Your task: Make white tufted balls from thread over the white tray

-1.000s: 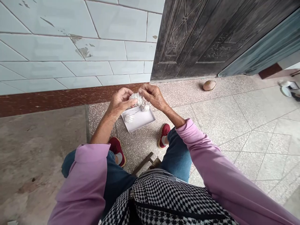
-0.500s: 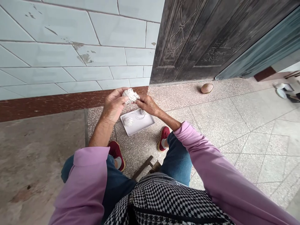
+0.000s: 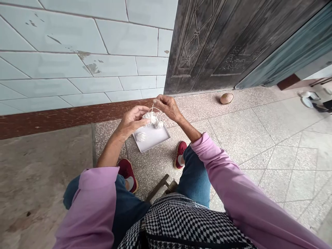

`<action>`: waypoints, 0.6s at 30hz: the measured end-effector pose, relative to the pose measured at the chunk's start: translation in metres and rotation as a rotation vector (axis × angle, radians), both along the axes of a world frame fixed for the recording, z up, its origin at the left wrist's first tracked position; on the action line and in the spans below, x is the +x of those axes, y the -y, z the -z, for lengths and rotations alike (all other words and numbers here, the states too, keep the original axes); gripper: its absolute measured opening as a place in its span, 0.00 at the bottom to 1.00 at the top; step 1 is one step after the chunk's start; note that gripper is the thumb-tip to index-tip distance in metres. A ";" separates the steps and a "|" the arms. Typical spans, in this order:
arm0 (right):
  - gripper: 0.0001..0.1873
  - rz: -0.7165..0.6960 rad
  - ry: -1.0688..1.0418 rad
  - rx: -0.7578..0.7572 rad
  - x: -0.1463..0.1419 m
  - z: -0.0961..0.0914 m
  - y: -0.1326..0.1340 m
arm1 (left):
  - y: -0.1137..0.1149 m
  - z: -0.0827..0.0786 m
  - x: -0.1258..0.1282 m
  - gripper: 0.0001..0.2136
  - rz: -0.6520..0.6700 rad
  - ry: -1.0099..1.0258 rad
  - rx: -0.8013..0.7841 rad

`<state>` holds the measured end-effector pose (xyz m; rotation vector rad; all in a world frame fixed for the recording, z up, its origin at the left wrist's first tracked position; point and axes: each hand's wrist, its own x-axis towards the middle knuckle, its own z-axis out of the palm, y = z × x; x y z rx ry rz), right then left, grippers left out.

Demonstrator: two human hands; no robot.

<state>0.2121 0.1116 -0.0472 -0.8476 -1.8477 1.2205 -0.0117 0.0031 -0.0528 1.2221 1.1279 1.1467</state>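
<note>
My left hand [image 3: 132,121] is closed around a loose bundle of white yarn [image 3: 152,118], thumb in front and fingers behind. To its upper right, my right hand [image 3: 168,106] pinches a strand that rises from the bundle in a loop. Below both hands a shallow white tray [image 3: 155,139] rests on the floor. A ball of white yarn [image 3: 140,137] lies in its left part. Near the tray's back right, a smaller yarn ball [image 3: 159,125] shows just under the bundle.
Two red shoes [image 3: 128,174] stand either side of the tray's front. A tiled wall [image 3: 114,65] and a dark carved door [image 3: 207,45] rise behind. A roundish tan object [image 3: 226,98] lies on the floor by the door. Part of a wooden stool [image 3: 158,188] shows below.
My right hand has moved up and away from the bundle, drawing a strand out. My left hand with the yarn has shifted slightly lower and to the right.
</note>
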 end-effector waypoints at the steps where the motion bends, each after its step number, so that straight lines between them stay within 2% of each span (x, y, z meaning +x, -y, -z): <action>1: 0.43 -0.004 0.003 -0.006 0.001 0.003 -0.002 | 0.001 -0.002 0.001 0.28 0.015 0.053 0.006; 3: 0.39 -0.041 0.030 -0.014 0.001 0.009 -0.001 | 0.002 -0.004 0.003 0.30 -0.002 0.153 0.027; 8: 0.21 -0.170 0.240 0.037 -0.008 0.018 0.017 | -0.005 0.003 0.003 0.30 -0.140 0.262 0.078; 13: 0.22 -0.274 0.325 0.121 -0.013 0.019 0.029 | -0.014 0.014 -0.007 0.29 -0.335 0.172 0.117; 18: 0.25 -0.315 0.330 0.167 -0.012 0.021 0.033 | -0.021 0.022 -0.013 0.26 -0.375 -0.016 0.151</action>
